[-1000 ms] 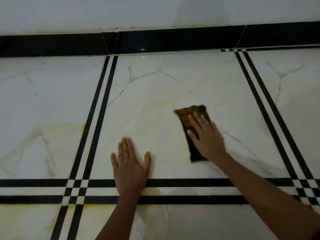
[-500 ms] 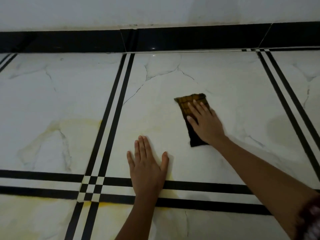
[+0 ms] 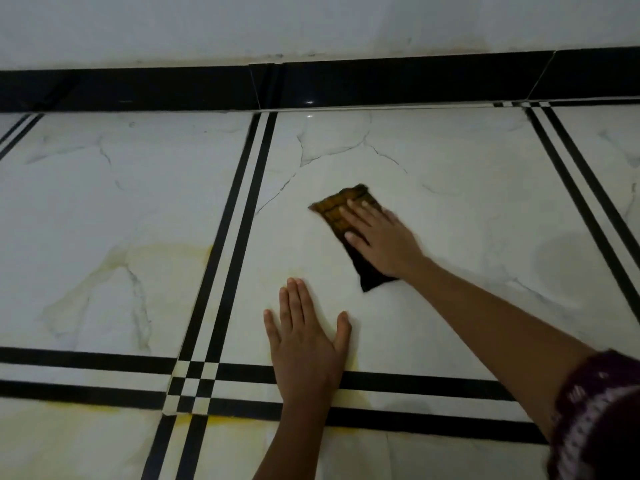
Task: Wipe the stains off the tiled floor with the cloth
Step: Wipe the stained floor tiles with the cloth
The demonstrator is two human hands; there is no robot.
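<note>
White tiled floor (image 3: 433,188) under flat, folded brown-yellow checked cloth (image 3: 341,211).

right hand (image 3: 382,242) on cloth (image 3: 341,211), left hand (image 3: 306,344) nearer

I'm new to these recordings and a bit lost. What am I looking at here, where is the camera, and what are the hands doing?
There is no machine here: a person wears one camera on the head, looking down at their own hands. The right hand presses flat on a brown cloth lying on the white tiled floor. The left hand rests open on the tile, holding nothing. A yellowish stain shows on the tile to the left, across the black stripes. A black skirting runs along the wall.
</note>
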